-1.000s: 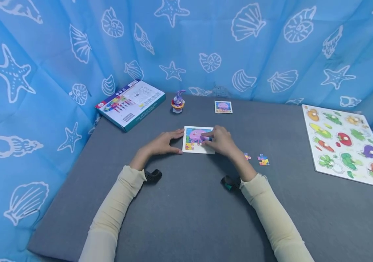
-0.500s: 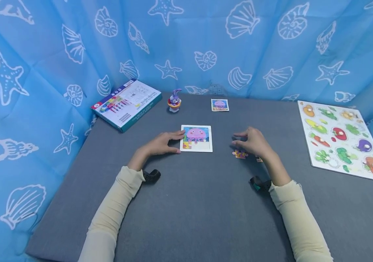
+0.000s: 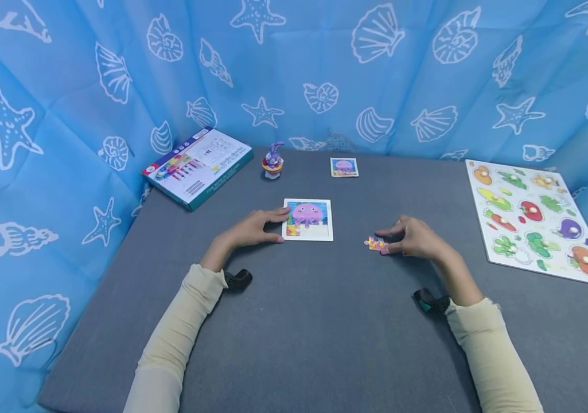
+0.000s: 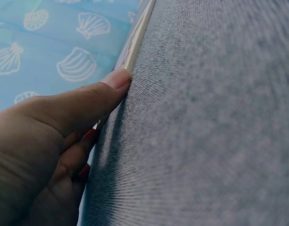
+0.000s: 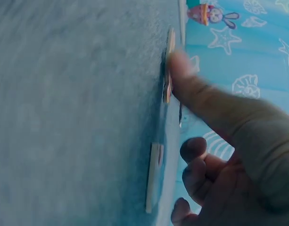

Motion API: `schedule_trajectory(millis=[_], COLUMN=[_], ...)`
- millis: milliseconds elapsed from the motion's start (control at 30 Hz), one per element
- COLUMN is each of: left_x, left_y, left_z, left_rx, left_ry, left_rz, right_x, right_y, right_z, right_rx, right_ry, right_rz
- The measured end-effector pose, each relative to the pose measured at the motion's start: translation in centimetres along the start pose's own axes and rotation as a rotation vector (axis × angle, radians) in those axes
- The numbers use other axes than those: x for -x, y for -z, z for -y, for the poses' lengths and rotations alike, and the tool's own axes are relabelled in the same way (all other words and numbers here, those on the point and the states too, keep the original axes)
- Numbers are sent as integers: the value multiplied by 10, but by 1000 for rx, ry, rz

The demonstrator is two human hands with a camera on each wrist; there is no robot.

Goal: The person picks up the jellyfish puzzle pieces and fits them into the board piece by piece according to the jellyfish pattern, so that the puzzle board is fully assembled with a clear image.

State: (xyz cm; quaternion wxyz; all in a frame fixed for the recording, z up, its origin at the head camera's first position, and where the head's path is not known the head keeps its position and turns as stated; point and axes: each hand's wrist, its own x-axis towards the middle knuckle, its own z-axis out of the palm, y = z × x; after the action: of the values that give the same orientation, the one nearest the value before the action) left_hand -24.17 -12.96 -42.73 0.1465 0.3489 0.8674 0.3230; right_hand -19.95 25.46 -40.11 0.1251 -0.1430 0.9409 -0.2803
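A white-framed jigsaw board [image 3: 319, 236] with a pink jellyfish picture lies flat on the grey table. Its lower right part shows a pale bare area. My left hand [image 3: 256, 227] rests at its left side, index fingertip on the frame and thumb along the edge near the lower corner. In the left wrist view the thumb [image 4: 117, 79] touches that edge. To the right, my right hand [image 3: 413, 237] pinches a colourful jigsaw piece [image 3: 374, 244] by its right side. The right wrist view has the thumb [image 5: 179, 66] against this piece, index finger hidden. Another jigsaw piece [image 5: 154, 179] lies nearby.
A small jellyfish picture card [image 3: 344, 167] lies behind the board. Left of it stand a purple rabbit figurine [image 3: 273, 161] and a flat box [image 3: 198, 167]. A vegetable peg puzzle board [image 3: 536, 221] lies at the right. A blue shell-patterned curtain [image 3: 294, 74] borders the table.
My right hand has left the jellyfish board, moved right and taken hold of a loose jigsaw piece. My left hand has stayed at the board's left side.
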Motion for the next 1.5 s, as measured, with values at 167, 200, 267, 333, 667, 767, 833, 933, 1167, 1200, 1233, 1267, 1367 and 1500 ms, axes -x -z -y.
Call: schedule_trajectory(millis=[167,200,267,333,667,767,833,933,1167,1200,1233,1267,1367,1500], left_x=[-1,-1,-1,0,1,1,1,0,-2,-2,-2,-2,-2,-1], left_y=[-1,-1,0,0,-1,-2,-2,-2,-1,-1,-1,-1,-1,0], left_z=[1,1,1,1,1,1,1,0,1,1,1,1,1,1], left_rx=[-3,-4,-9,-8,-13,-17,-18,-11,-6,-8,-9,-12,-14,-8], left_ry=[3,2,7,11,25,19,12,7,14,15,16,17,20,27], left_rz=[0,0,-1,-1,-5,-10,-15,-18,-16,-15,-15,-14,-12,-4], right_x=[-4,-5,-7,-9,-31,-42,-49,-58,-73,-75,-76,-76,-78,-79], right_y=[-3,-3,-5,-5,-7,-14,-20,-30,-50,-52,-54,-55,-57,-57], right_z=[-6,-7,-10,-11,8,22,33,52,84,86,88,90,93,93], right_rx=[-25,-33,-39,-44,36,40,20,-18,-20,-14,-6,0,14,1], right_ry=[34,35,39,46,60,91,111,152,280,289,293,290,267,239], right_rz=[-17,-22,-34,-45,-157,-204,-213,-196,-108,-95,-85,-75,-46,-20])
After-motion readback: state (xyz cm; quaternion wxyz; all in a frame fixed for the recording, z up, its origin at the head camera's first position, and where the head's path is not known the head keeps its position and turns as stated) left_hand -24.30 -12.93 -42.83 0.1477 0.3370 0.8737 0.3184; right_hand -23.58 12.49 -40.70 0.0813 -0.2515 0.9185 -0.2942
